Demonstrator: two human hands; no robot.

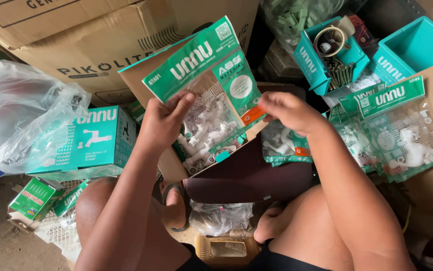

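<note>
My left hand (164, 120) and my right hand (289, 111) hold one green-topped clear plastic packet (211, 85) of white plastic fittings, tilted up in front of me. The left hand grips its lower left side, the right hand pinches its right edge near an orange label. Under the packet lies a brown cardboard sheet (169, 168). Another green packet (282, 145) of white parts lies below my right hand on a dark maroon surface (249, 175).
Large cardboard boxes (91, 45) stand behind. A teal box (98, 138) and a clear plastic bag (20, 115) sit left. Right: a stack of similar packets (397, 130), teal bins (327, 60) with screws and tape. My bare knees frame a small bag (219, 218).
</note>
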